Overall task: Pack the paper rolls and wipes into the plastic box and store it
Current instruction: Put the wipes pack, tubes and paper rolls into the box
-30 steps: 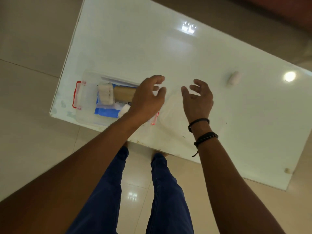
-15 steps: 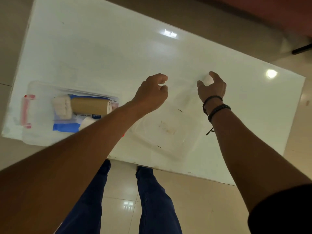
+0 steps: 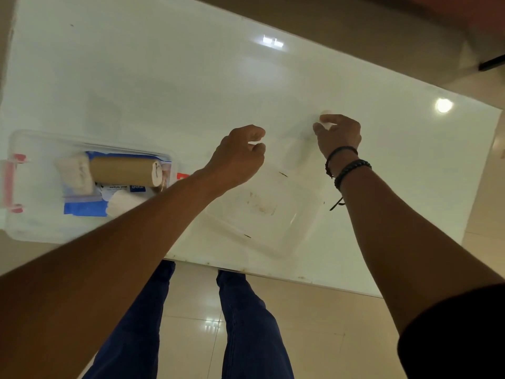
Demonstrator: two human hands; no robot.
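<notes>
- Currently the right hand [image 3: 338,135] has its fingers [image 3: 332,120] clenched around a small white paper roll [image 3: 325,114] on the white table [image 3: 164,77].
- Left hand [image 3: 237,157] hovers with fingers loosely curled, grasping nothing.
- Well left of both hands sits the clear plastic box [image 3: 35,225] with red latches.
- Inside lie a brown roll [image 3: 123,170], white rolls and a blue pack [image 3: 84,207] labelled "Wet Wipes".
- Just below the hands lies the clear lid [image 3: 262,214].
</notes>
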